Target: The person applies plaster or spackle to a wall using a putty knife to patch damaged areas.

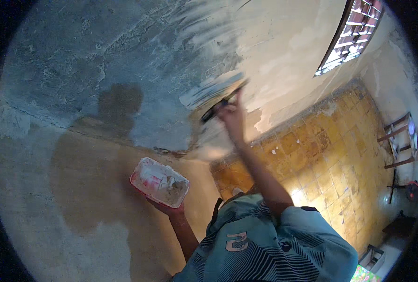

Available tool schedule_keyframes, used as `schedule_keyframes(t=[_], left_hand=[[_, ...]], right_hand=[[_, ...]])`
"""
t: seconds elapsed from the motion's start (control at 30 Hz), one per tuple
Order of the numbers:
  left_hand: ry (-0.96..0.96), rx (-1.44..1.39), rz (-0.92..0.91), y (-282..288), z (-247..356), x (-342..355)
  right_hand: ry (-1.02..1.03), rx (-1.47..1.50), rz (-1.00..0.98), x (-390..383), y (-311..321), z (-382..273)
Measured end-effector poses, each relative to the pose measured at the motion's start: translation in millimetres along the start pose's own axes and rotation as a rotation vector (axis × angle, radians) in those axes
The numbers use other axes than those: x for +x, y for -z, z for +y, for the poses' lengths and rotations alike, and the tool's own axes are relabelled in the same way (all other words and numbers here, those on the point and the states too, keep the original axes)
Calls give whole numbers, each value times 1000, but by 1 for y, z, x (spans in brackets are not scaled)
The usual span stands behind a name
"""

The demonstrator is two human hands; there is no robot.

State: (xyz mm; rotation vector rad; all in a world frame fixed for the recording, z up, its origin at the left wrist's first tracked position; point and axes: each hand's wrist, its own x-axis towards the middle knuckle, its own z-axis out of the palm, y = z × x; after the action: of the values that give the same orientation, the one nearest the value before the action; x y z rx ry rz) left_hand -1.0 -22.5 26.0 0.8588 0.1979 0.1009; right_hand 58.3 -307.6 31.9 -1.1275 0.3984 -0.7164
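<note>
Red-rimmed, a tub [153, 196] of paste [175, 187] is held from below by the left hand [173, 209]; a blurred, dark-handled scraper [213, 112] is gripped by the right hand [231, 113] at the wall [148, 51]. Pale coating [192, 97] is streaked over part; grey stretches seem left uncovered. Beyond, yellow floor tiles [312, 155] and a barred window [352, 35] are seen.

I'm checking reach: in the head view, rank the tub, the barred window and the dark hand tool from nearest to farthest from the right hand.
From the right hand:
1. Dark hand tool: in its grasp.
2. Tub: lower left, held in the left hand.
3. Barred window: farthest, upper right.
</note>
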Motion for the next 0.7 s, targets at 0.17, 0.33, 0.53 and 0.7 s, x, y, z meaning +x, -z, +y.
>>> schedule_keyframes(t=[0.17,0.33,0.53,0.7], left_hand=[[249,-511,-248,34,-14,21],[183,-425,-230,45,-14,24],[171,-299,-194,54,-8,20],[219,-447,-307,16,-12,11]], right_hand=[[0,-35,7,42,1,12],[140,-326,-225,-64,-83,20],[104,111,138,27,11,-13],[380,-531,78,8,-36,68]])
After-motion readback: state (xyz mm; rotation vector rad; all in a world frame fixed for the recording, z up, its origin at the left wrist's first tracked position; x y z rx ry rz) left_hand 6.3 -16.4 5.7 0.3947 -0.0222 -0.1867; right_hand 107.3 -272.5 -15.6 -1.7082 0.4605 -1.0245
